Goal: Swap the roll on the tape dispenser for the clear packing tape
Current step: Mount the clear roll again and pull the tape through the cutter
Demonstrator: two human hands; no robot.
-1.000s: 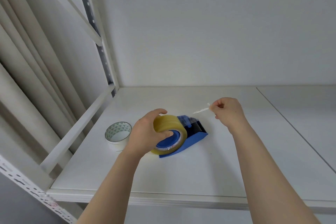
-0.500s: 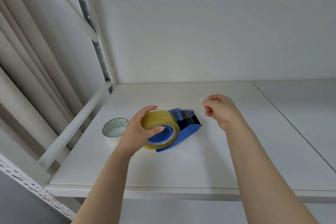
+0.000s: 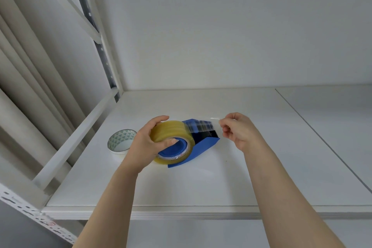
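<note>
**While the Clear Roll Sat on the Hub, Its Free End Was Drawn Toward the Blade**

As the clear packing tape [image 3: 173,129] sat on the blue hub [image 3: 175,147] of the tape dispenser [image 3: 203,147], its amber-tinted windings stood on edge and faced the camera. A short free strip [image 3: 201,127] ran from the top of the roll to the right, above the dispenser's body and the serrated blade [image 3: 214,132].

The left hand [image 3: 149,145] gripped the roll, fingers curled over its top and thumb pressed against its front near the hub. The right hand [image 3: 239,131] pinched the far end of the strip between thumb and forefinger, just past the blade, with the other fingers loosely curled.

The swap itself looked done, and the step in hand appeared to be leading the tape's end to the cutter. Doing it well called for the left hand to brake the roll so that it neither spun freely nor lifted off the hub. The right hand needed to keep the strip flat and taut, in line with the dispenser, then lower it squarely onto the teeth. A twist or any slack would likely have let the sticky side fold onto itself or catch the body short of the blade.

The dispenser rested on a white shelf [image 3: 201,183]. Just left of the left hand lay a patterned roll [image 3: 121,141], flat on the shelf and probably the one replaced. A perforated metal upright [image 3: 100,46] rose at the shelf's back left corner, with pale curtains [image 3: 30,86] beyond.
</note>
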